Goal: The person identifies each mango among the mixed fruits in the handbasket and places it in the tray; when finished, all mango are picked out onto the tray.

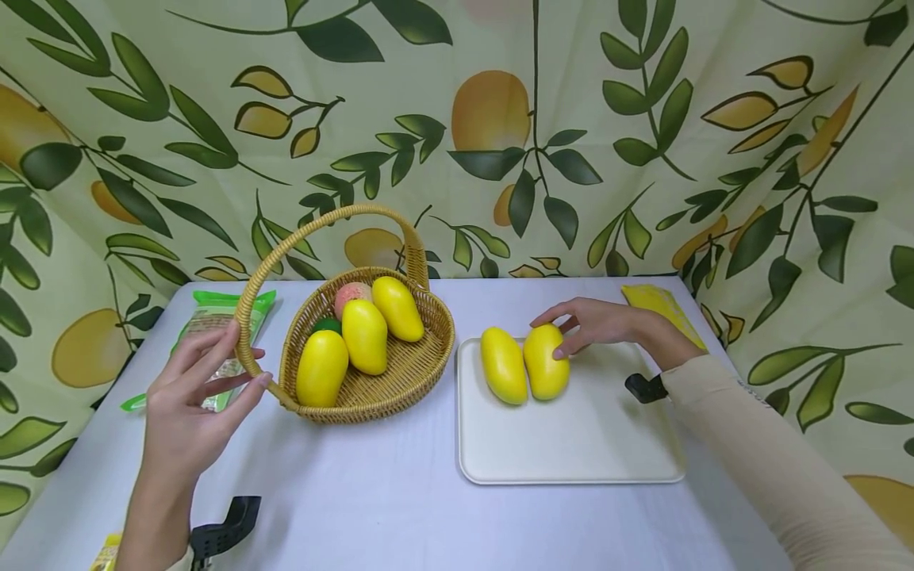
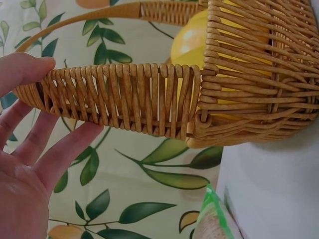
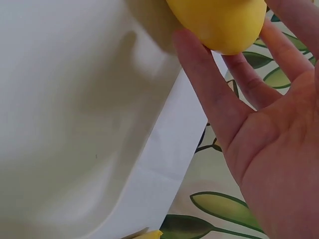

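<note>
My left hand (image 1: 196,396) pinches the handle (image 2: 124,97) of a wicker basket (image 1: 400,396) between thumb and fingers, low on its left side. Inside the basket lie three yellow mangoes (image 1: 364,337), a pinkish round fruit (image 1: 353,295) and a green one (image 1: 327,324), mostly hidden behind them. On the white tray (image 1: 571,444), two more mangoes lie side by side near its left end. My right hand (image 1: 596,323) holds the right-hand mango (image 1: 545,369) at its upper right, thumb on the near side and fingers at the far end. The left-hand mango (image 1: 503,365) is untouched.
Behind the basket handle lies a clear packet with green edges (image 1: 236,300). A yellow packet (image 1: 662,309) rests beyond the tray's far right corner, and another yellow packet (image 1: 107,551) shows at the bottom left. A leaf-patterned curtain (image 1: 493,198) encloses the white-covered table (image 1: 371,500).
</note>
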{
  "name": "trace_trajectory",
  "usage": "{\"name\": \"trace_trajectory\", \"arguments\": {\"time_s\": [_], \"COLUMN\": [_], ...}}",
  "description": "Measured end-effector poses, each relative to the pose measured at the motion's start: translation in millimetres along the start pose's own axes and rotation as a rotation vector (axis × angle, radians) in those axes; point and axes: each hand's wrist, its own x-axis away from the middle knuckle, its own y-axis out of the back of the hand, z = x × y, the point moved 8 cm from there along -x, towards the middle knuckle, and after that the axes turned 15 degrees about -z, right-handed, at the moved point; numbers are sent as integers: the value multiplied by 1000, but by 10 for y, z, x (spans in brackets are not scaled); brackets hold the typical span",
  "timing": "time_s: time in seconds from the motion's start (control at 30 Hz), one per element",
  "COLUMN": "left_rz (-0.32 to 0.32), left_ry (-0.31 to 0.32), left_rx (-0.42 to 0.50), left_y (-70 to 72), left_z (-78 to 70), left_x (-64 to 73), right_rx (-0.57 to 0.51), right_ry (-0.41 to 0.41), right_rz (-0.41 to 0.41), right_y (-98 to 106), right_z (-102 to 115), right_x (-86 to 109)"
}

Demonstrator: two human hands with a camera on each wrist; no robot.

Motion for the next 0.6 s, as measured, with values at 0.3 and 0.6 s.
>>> {"name": "trace_trajectory", "arguments": {"time_s": [0.3,0.6], "left_rz": [-14,-5], "left_ry": [-31,-26], "left_rx": [38,21], "left_y": [-4,-4], "left_z": [-18,-11], "left_x": [3,1], "right_rx": [4,19], "right_ry": [-18,2], "right_rz": [-5,1], "right_y": [1,-1], "right_z": [-19,19], "right_x": [-6,1]}}
